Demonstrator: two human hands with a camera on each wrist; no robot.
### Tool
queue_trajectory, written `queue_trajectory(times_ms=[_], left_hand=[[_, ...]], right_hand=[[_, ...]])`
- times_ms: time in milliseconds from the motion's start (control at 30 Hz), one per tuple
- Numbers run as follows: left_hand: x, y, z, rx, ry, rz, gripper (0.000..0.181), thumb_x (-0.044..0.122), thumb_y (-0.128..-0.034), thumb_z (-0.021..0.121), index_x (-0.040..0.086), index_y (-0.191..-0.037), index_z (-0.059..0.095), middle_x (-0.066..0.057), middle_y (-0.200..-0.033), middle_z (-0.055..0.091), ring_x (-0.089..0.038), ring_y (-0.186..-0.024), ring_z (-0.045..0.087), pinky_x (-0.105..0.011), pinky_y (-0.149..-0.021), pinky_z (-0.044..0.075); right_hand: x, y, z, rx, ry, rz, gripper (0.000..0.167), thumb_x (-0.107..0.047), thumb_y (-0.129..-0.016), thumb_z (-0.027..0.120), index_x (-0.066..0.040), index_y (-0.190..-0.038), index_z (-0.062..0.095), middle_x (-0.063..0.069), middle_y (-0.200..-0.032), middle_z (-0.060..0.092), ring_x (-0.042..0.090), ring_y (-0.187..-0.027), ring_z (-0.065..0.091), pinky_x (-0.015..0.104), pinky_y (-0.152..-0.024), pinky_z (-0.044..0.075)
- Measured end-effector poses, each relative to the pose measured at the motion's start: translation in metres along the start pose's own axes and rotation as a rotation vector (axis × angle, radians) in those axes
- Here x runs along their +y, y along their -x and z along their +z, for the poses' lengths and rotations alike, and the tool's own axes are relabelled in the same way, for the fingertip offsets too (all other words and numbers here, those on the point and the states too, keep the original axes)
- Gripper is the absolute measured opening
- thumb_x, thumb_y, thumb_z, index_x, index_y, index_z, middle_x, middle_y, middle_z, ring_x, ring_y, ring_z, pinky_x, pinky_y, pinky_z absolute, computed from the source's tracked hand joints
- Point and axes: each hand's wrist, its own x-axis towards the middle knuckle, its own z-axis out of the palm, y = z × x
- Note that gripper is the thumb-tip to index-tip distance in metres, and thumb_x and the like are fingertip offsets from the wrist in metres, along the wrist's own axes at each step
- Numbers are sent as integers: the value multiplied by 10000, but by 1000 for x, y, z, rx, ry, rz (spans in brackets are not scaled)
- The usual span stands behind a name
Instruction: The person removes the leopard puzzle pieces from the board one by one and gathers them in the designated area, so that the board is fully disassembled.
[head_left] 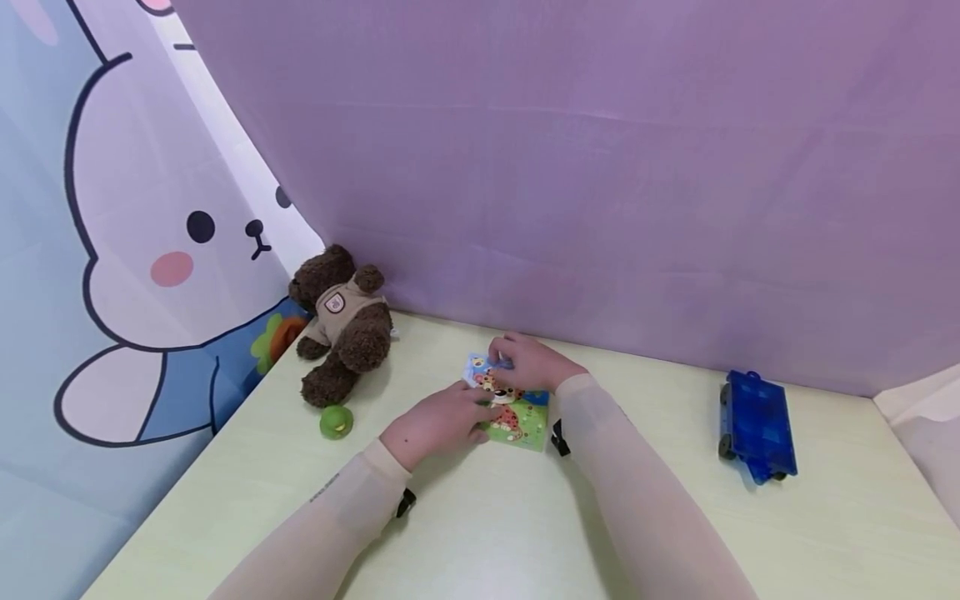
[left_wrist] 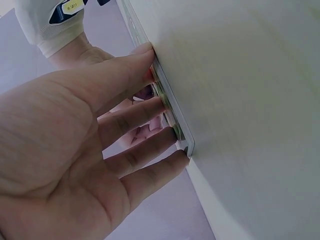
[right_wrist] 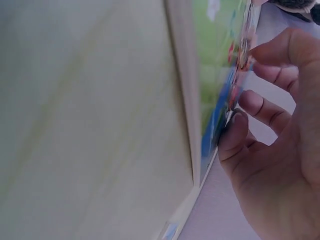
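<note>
On the table lies a flat, colourful picture board with a spotted leopard printed on it, over green and blue. My left hand lies at its left side. In the left wrist view, straight fingers touch the board's face with their tips and the thumb rests at its edge. From the far side my right hand reaches over the top of the board. The right wrist view shows bent fingers with their tips close against the surface; whether a small piece is pinched there cannot be made out.
A brown teddy bear in a beige shirt leans at the back left corner. A green toy with a yellow spot sits before it. At the right stands a blue toy cart with dark wheels. A purple cloth hangs behind the table.
</note>
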Motion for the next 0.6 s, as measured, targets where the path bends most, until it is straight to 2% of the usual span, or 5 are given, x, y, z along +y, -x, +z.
queue_trajectory(times_ms=[233,433,600], left_hand=[[0,0,-1,2,19,-10,479,328,-1038,704,207,-1498,644,-49,-1524,637,-304,-1341,610,-423,-1176,527],[0,0,-1,-3,32,-12,483,326,-1040,700,208,-1505,637,-51,-1557,616,-313,-1358,602,-431,-1185,522],[0,0,0,-6,31,-20,483,308,-1033,714,213,-1501,641,-50,-1538,625,-310,-1327,609,-421,-1166,532]], right_hand=[[3,1,-1,17,-27,-29,157,-326,-986,626,-221,-1094,586,14,-1060,535,177,-922,532,323,-788,480],[6,1,2,30,-23,-40,188,-331,-981,668,-229,-1115,585,-4,-1038,547,164,-930,533,309,-800,489],[6,7,2,65,-93,-61,194,-321,-1003,682,-203,-1137,605,7,-1047,569,173,-925,539,318,-793,493]])
